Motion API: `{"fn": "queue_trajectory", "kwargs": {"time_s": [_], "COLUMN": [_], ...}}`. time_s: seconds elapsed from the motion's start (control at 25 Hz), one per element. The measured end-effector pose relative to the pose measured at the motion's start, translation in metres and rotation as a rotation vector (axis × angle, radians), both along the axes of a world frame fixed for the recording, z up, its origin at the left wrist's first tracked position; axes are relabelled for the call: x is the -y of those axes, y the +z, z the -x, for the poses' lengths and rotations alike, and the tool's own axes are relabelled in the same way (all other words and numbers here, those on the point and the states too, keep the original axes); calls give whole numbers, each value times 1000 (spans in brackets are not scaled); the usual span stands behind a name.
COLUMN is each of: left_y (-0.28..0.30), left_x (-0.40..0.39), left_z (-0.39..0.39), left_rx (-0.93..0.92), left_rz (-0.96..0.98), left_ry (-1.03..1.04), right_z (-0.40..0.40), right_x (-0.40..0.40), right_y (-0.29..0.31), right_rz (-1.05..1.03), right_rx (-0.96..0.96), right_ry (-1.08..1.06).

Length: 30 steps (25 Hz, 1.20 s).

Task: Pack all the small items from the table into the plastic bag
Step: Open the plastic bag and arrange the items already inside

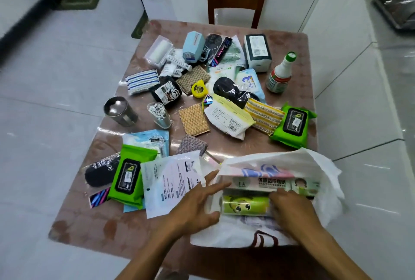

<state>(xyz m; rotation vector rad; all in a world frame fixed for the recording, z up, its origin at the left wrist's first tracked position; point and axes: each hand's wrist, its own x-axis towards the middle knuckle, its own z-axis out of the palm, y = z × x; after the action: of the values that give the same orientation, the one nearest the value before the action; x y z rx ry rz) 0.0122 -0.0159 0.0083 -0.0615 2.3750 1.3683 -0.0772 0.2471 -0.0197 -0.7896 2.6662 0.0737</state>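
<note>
Left hand (197, 203) grips the left rim of the plastic bag (314, 167), thumb under, fingers over the edge. The bag lies at the near right edge of the worktop (94, 219), mouth facing left, long axis left-right. Inside, a green roll (244, 205) lies left-right beside a tissue pack (276, 184). Right hand (289, 205) rests curled on the roll's right end; firm grasp cannot be told. Loose packets crowd the worktop beyond; a white flat pouch (170, 183) touches the bag's mouth.
</note>
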Motion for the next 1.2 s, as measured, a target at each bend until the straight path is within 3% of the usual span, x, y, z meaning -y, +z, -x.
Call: {"fn": "queue_trajectory", "kwargs": {"time_s": [0.08,0.12,0.2,0.24,0.32,0.36,0.44,0.56,0.72,0.8,0.88,1.0,1.04,1.12,1.2], "left_y": [7,5,-12,-24,-55,-68,-85,-76,-6,53,104,134,132,114,78], "left_x": [21,34,63,76,94,96,96,92,110,112,94,42,21,-12,-31], "left_z": [-3,-1,10,19,32,36,33,36,27,22,24,41,46,52,45], "left_rx": [-44,-72,-105,-56,143,213,228,104,-55,-156,-244,-268,-263,-314,-362], "left_rz": [-306,-329,-52,179,553,650,771,722,661,444,95,-278,-302,-208,169], "left_ry": [321,539,748,693,345,202,120,276,506,693,817,690,607,540,535], "right_z": [3,4,9,11,13,12,7,6,7,10,15,22,24,34,49], "right_x": [19,29,44,49,53,50,43,30,24,28,40,69,76,77,52], "right_y": [24,38,51,54,54,54,53,49,57,67,82,104,109,113,111], "right_rz": [317,468,668,729,791,802,805,786,818,918,1113,1380,1479,1570,1552], "right_rx": [13,43,135,168,204,211,222,252,271,295,469,838,882,713,509], "right_ry": [-35,-70,-139,-192,-296,-324,-356,-426,-501,-527,-562,-570,-604,-710,-782]}}
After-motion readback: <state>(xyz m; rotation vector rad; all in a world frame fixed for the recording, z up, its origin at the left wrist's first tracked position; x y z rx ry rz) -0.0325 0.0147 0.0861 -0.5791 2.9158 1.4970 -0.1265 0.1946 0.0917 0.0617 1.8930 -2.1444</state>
